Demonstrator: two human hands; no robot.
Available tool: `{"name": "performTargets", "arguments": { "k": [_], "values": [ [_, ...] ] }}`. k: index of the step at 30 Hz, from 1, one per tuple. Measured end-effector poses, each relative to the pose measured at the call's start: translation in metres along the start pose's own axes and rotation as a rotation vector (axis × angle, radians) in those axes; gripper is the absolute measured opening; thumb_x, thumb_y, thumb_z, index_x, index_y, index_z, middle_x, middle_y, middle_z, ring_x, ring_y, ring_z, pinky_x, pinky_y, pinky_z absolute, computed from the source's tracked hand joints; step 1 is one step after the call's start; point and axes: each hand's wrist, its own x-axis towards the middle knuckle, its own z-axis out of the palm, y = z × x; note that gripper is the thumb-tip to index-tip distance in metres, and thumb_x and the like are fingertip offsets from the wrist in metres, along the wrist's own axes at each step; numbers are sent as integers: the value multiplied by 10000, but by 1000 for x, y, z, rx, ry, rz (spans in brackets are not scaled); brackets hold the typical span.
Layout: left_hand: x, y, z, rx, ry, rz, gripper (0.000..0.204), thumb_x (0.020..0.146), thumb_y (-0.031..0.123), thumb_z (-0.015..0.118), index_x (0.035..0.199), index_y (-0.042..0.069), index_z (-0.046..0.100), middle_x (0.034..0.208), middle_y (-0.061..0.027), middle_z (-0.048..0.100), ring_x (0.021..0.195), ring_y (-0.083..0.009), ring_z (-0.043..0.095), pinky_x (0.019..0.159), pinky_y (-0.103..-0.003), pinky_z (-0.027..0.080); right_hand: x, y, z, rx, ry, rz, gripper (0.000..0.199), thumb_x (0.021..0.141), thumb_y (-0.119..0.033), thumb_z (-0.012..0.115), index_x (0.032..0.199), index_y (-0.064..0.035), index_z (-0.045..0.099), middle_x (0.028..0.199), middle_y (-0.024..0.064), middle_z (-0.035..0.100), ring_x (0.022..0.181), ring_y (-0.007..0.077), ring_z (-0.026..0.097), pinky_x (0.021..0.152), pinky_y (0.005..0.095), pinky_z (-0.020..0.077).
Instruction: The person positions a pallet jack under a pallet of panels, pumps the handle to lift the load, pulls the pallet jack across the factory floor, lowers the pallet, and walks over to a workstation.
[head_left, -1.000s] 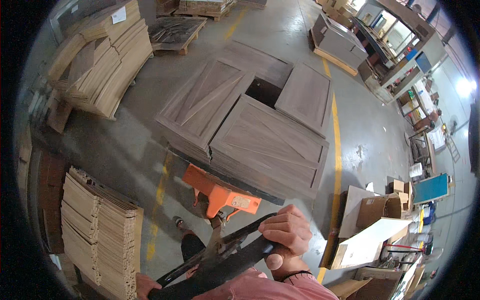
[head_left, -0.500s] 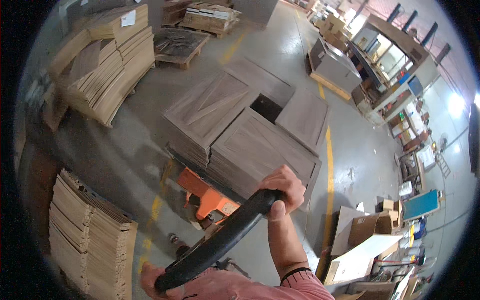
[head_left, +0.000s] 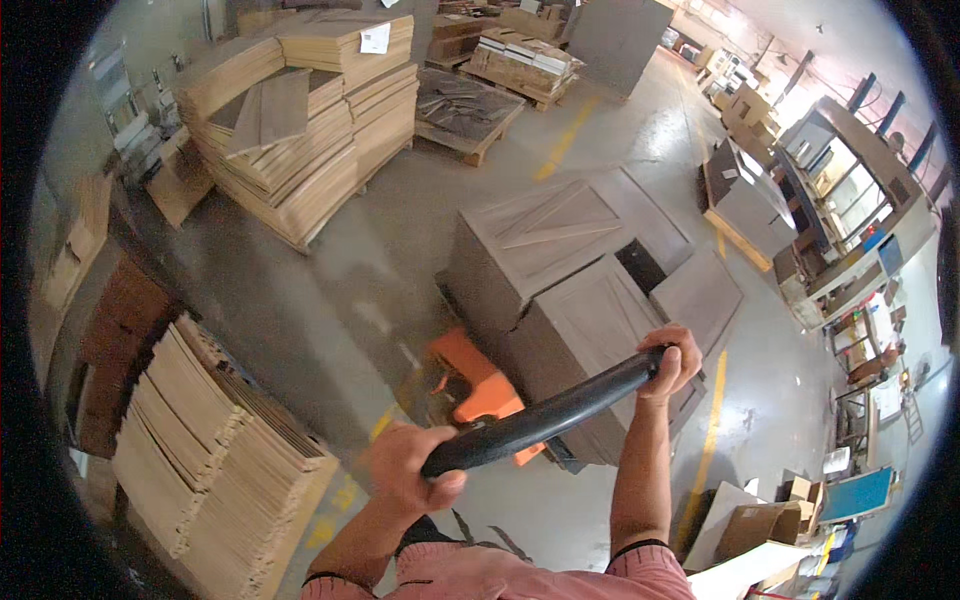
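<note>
The grey floor (head_left: 290, 300), marked with yellow lines (head_left: 716, 415), carries an orange pallet jack (head_left: 478, 388) under stacked panels (head_left: 570, 310), a board stack (head_left: 225, 460) near left, and a pallet (head_left: 737, 240) far right.

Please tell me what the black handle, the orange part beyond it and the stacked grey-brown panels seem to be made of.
Black handle: probably plastic or rubber, perhaps over metal; its smooth surface has a soft sheen.
Orange part: likely painted metal, given its even, bright colour and crisp edges.
Grey-brown panels: wood or wood-look board, matt; faint streaks suggest grain, though it could be printed.
</note>
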Motion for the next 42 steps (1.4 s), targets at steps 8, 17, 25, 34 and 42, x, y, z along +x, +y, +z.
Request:
{"name": "performTargets", "arguments": {
  "k": [8, 17, 25, 34, 42],
  "values": [
    [91, -113, 33, -29, 25, -29, 357, 893, 362, 539, 866, 21, 643, 735, -120, 631, 628, -318, 607, 590, -393, 496, 42, 52, 84, -240, 6, -9, 286, 839, -219, 492, 691, 6, 590, 598, 86, 552, 502, 166, 511, 481, 300, 397],
    [185, -230, 75, 61, 126, -187, 633, 991, 515, 344, 839, -37, 614, 654, -117, 583, 565, -249, 575, 505, -345, 441, 100, 96, 181, -159, 70, 95, 167, 773, -195, 661, 706, -48, 621, 650, 120, 598, 603, 319, 603, 581, 383, 475],
    [269, -354, 126, 214, 249, -61, 638, 1017, 457, 272, 838, -70, 584, 710, -149, 563, 647, -269, 553, 555, -382, 416, 155, 148, 245, -194, -19, 138, 255, 802, -321, 664, 704, -91, 615, 657, 90, 616, 628, 318, 616, 602, 417, 472],
    [387, -536, 184, 435, 144, -169, 561, 1030, 336, 251, 970, -98, 601, 856, -223, 634, 793, -374, 580, 730, -459, 441, 228, 239, 326, -110, -148, 339, 299, 842, -342, 620, 738, -63, 640, 688, 133, 651, 670, 335, 646, 619, 436, 515],
    [495, -642, 295, 542, 166, 18, 556, 1032, 344, 241, 1066, -92, 584, 943, -248, 655, 890, -404, 612, 790, -464, 447, 291, 335, 386, -174, -121, 365, 335, 844, -350, 619, 720, -40, 639, 683, 153, 654, 684, 364, 648, 642, 446, 522]
  ]
}}
